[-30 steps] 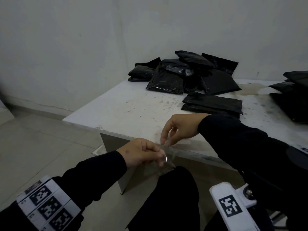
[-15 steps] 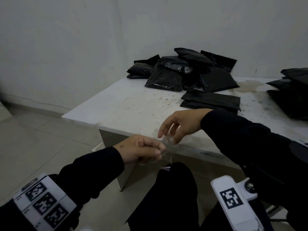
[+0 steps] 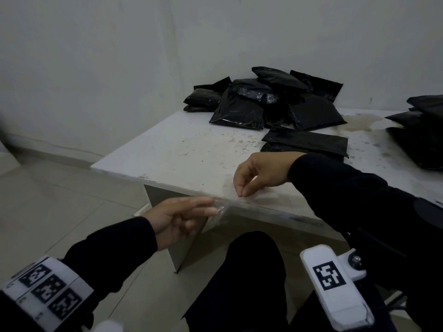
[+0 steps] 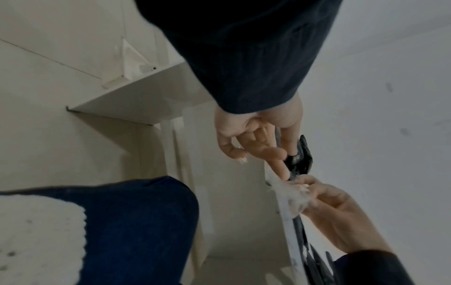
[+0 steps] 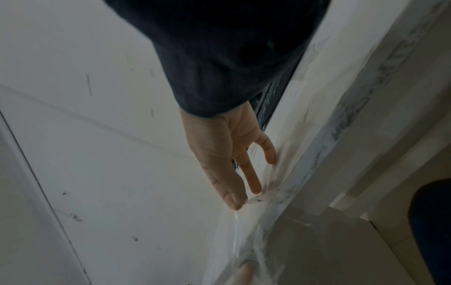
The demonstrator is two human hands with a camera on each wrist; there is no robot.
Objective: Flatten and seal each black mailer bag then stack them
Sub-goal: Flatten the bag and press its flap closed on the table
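A: Head view first: how far along does this look?

B: Partly done, I'd judge. Two flat black mailer bags (image 3: 304, 142) lie stacked on the tabletop (image 3: 191, 152) just beyond the right hand (image 3: 261, 173). A loose heap of puffy bags (image 3: 261, 101) sits at the far edge by the wall, and another dark pile (image 3: 422, 133) sits well to the right. Which of those are sealed, I cannot tell.

A: And the hands?

B: Neither holds a bag. The left hand (image 3: 179, 216) pinches a crumpled clear strip (image 3: 221, 209) at the front edge of the tabletop, most likely a peeled seal liner. The right hand's thumb and forefinger pinch the strip's other end, its remaining fingers loosely bent.

A: Anything in the way?

B: That strip, mainly: it occupies both hands and probably clings. The person's knee (image 3: 249, 271) sits below the edge; tiled floor (image 3: 48, 212) lies to the left. The heap is a fair reach across.
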